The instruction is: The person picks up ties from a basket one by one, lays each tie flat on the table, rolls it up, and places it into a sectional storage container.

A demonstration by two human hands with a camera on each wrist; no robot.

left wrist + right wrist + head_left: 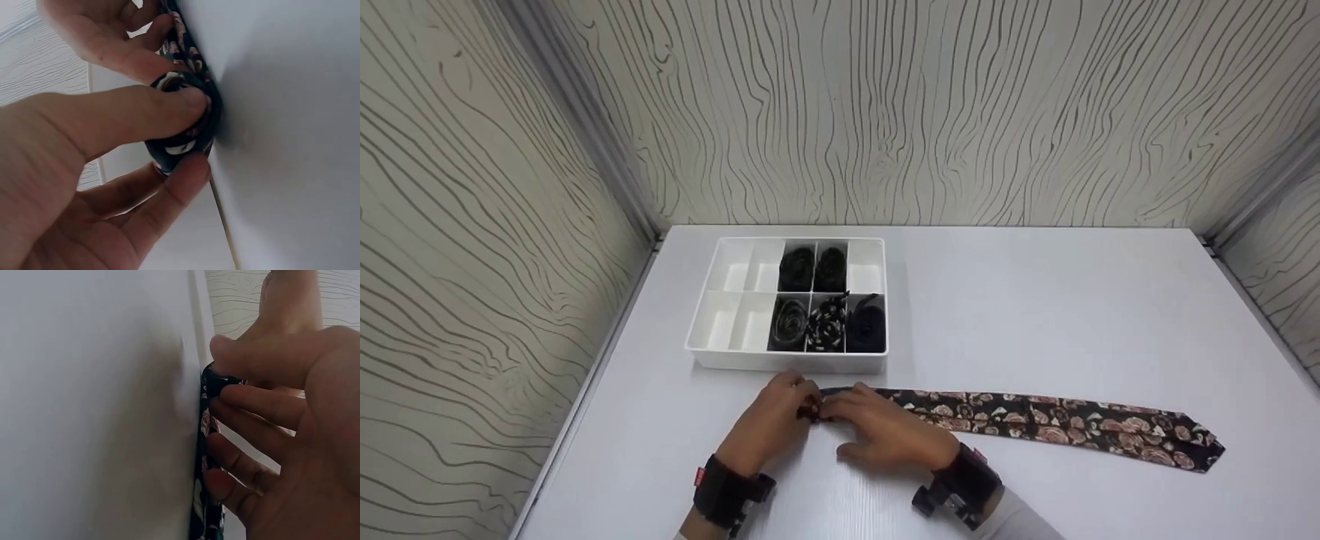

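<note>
A dark floral necktie [1050, 424] lies stretched along the white table, its pointed wide end at the right. My left hand [769, 420] pinches the small rolled end of the tie [179, 149] between thumb and fingers, with the thumb across the coil's side in the left wrist view. Just right of the coil is my right hand [889, 435], its fingers [225, 453] extended and touching the flat strip near the roll. Part of the tie is hidden under that hand.
A white divided box [787, 362] stands just beyond the hands. Several of its compartments hold rolled dark ties, among them a black-and-white patterned one [826, 326] and a navy one [866, 330]. Patterned wall panels [885, 112] rise behind the table.
</note>
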